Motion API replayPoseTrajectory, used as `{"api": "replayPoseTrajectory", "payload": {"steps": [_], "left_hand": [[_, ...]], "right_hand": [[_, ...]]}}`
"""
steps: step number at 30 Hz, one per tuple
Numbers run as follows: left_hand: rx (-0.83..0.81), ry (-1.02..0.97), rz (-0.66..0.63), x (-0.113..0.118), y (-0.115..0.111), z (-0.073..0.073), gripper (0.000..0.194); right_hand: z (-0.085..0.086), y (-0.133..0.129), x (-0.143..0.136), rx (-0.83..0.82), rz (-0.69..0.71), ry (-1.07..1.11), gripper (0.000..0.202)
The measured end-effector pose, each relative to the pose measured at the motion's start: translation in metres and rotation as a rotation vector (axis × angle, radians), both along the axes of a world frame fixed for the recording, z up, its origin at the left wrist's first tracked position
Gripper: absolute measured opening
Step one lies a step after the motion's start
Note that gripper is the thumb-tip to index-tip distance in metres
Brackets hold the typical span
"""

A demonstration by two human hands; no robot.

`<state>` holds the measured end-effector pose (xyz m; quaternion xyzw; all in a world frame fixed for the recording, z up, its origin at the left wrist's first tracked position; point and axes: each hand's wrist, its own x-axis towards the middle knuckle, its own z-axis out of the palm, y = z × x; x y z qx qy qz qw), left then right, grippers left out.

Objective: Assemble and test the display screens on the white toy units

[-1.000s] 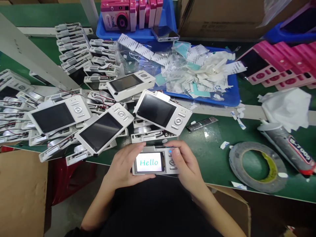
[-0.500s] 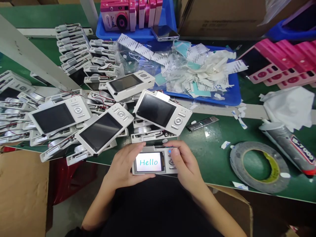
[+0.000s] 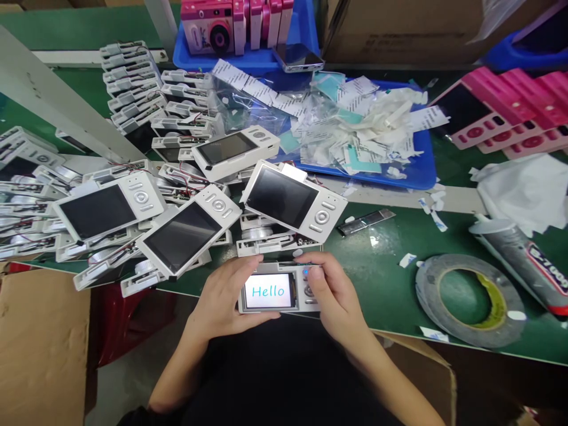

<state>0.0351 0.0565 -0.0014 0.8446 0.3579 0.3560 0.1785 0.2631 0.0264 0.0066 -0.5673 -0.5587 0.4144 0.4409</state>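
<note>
Between my two hands is a white digital camera [image 3: 270, 291], its lit screen showing "Hello" in teal letters. A small blue light glows near its top right. My left hand [image 3: 224, 299] is closed around the left end, fingers along the top and thumb below the screen. At the right end, my right hand [image 3: 335, 293] grips the body, with its thumb over the button area. Just beyond lie more white cameras with dark screens, one [image 3: 295, 201] directly above the held one and another [image 3: 189, 232] to its left.
Stacked open camera housings [image 3: 133, 89] fill the left side. A blue tray [image 3: 421, 171] holds torn backing paper. Pink cameras [image 3: 206, 26] stand in a blue bin behind. On the right lie a tape roll [image 3: 428, 302], a glue tube [image 3: 510, 248] and more pink cameras [image 3: 477, 133].
The whole view has shifted very slightly. Both hands keep the same hold on the camera, and its screen still reads "Hello".
</note>
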Motion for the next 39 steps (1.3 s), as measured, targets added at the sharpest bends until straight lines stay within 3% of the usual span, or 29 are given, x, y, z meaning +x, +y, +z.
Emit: {"api": "replayPoseTrajectory", "payload": {"steps": [5,12,28,39], "left_hand": [[0.001,0.002,0.013,0.0005,-0.0004,0.0001,0.085],[-0.007,-0.015,0.009,-0.0004,-0.0012,-0.0031,0.098],[0.022,-0.031,0.005,0.0001,-0.0003,-0.0017,0.074],[0.000,-0.077,-0.009,-0.0008,0.0002,-0.0031,0.085]], "right_hand": [[-0.0007,0.0003,0.0001,-0.022,0.001,0.007,0.031],[0.0020,0.0006,0.0000,-0.053,0.000,0.005,0.037],[0.0018,-0.0007,0.0016,-0.078,0.008,0.045,0.037],[0.0056,-0.0004,0.0007,-0.100,0.012,0.094,0.042]]}}
